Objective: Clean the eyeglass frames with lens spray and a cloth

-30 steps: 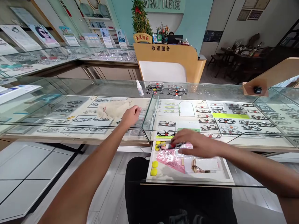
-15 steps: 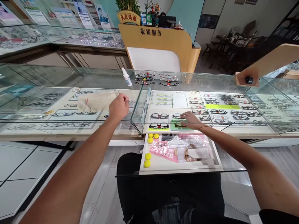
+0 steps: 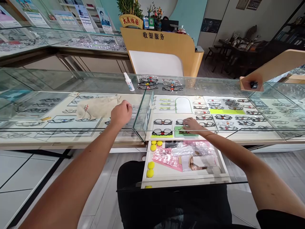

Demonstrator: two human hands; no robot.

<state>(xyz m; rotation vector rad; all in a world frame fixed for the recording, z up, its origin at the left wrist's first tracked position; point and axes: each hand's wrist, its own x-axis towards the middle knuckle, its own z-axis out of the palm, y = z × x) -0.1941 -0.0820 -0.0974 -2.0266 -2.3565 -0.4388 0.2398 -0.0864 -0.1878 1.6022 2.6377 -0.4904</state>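
Observation:
My left hand (image 3: 121, 113) is closed in a fist over the glass counter; whatever it may hold is hidden. Just left of it lies a beige cloth pouch (image 3: 96, 108) with small red marks. My right hand (image 3: 192, 125) reaches into the pulled-out display section, fingers bent around the right side of a pair of dark-framed eyeglasses (image 3: 179, 122). Its left lens shows; the hand covers the rest. Below the fingers, another pair of glasses sits on a green card (image 3: 177, 133). Two more dark pairs (image 3: 162, 121) stand in a column to the left.
An open drawer (image 3: 164, 183) in front of me holds pink and clear plastic packets (image 3: 168, 156) and yellow round pieces (image 3: 150, 173). A glass divider (image 3: 140, 116) stands between my hands. A white spray bottle (image 3: 129, 82) and several stacked glasses (image 3: 148, 83) rest beyond.
The view has shifted slightly, so the counter sits lower in the picture. My right fingers have moved a little left over the eyeglasses. My left fist stays beside the pouch.

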